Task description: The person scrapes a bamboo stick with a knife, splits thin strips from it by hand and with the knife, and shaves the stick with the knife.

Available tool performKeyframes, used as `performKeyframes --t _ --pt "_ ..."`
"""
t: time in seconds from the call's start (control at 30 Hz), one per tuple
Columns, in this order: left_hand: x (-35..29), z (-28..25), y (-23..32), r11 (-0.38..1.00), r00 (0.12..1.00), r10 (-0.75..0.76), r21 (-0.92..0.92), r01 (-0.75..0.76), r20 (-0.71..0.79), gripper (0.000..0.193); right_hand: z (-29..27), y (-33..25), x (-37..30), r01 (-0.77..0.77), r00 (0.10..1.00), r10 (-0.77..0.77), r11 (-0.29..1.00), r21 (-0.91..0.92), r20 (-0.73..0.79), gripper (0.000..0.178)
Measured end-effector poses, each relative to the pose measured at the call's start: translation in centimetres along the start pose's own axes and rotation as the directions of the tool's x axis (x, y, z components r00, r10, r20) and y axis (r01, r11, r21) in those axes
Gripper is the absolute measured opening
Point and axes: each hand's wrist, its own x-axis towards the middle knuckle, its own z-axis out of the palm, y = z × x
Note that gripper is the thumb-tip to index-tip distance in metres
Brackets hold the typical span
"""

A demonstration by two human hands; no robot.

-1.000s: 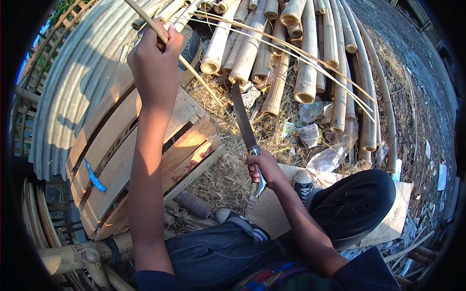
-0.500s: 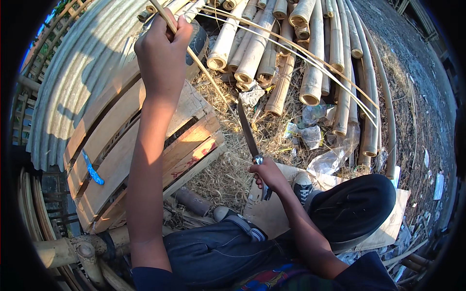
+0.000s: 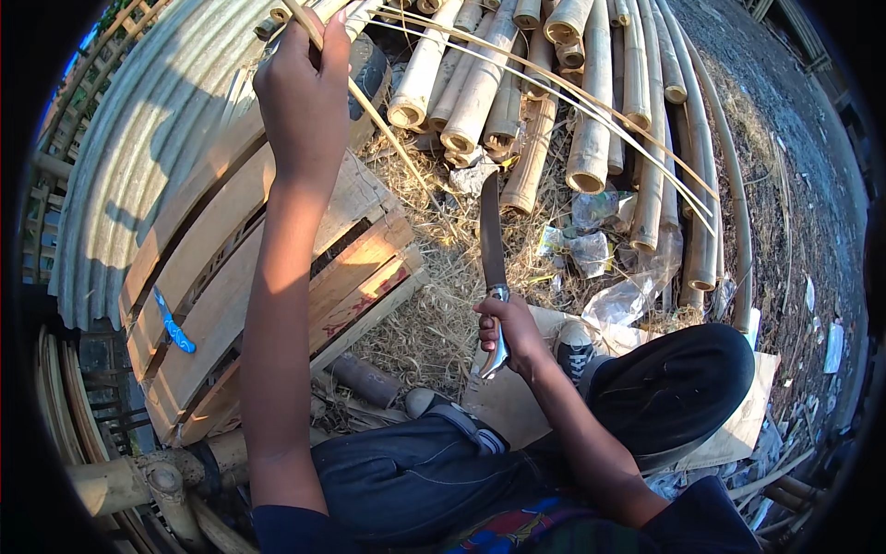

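Note:
My left hand [image 3: 305, 102] is raised at the upper left, its fingers closed round a thin bamboo strip [image 3: 392, 138]. The strip slants from above the hand down toward the dry shavings. In front of my knees, my right hand [image 3: 508, 331] grips a large knife [image 3: 491, 235] by its shiny metal handle. The dark blade points up and away, standing apart from the strip. Several long, pale bamboo splints [image 3: 591, 109] stretch across the pile of bamboo poles [image 3: 484, 78] beyond the knife.
A wooden crate [image 3: 208, 328] stands left, with a blue patterned object [image 3: 173, 323] on its slats. Corrugated sheeting [image 3: 166, 138] leans behind it. Shavings [image 3: 415, 323] and clear plastic [image 3: 618, 300] litter the ground. Cardboard [image 3: 743, 415] lies beneath my legs.
The knife has swung more upright, its tip moving right and slightly up, and more of its handle shows. My left hand has shifted slightly and still holds the strip.

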Motion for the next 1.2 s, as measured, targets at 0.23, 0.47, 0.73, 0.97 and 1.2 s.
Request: performKeyframes --t 0.23,0.47,0.73,0.97,1.2 --pt "-0.7 -0.1 0.7 0.999 0.999 -0.042 -0.033 0.042 -0.027 0.025 -1.6 -0.4 -9.0 -0.047 0.996 0.056 0.992 0.115 -0.074 0.017" --pt "-1.3 -0.6 0.8 0.999 1.000 0.009 -0.032 -0.009 0.004 0.027 -3.6 -1.4 -11.2 -0.009 0.994 0.010 1.000 0.008 -0.111 0.017" --pt "-1.2 -0.7 1.1 1.000 1.000 -0.012 -0.019 0.012 0.023 0.026 -4.5 -3.0 -11.4 0.012 0.988 -0.025 0.996 -0.084 -0.152 0.014" --pt "-1.6 -0.4 2.2 0.998 0.998 0.009 -0.069 -0.005 0.061 0.028 -4.7 -3.2 -10.0 0.067 0.981 -0.088 0.991 -0.119 -0.175 0.015" --pt "-2.1 -0.5 3.2 0.980 0.997 -0.066 -0.186 0.074 0.045 0.024 -3.3 -2.2 -7.9 0.125 0.969 -0.143 0.987 -0.100 -0.201 0.017"
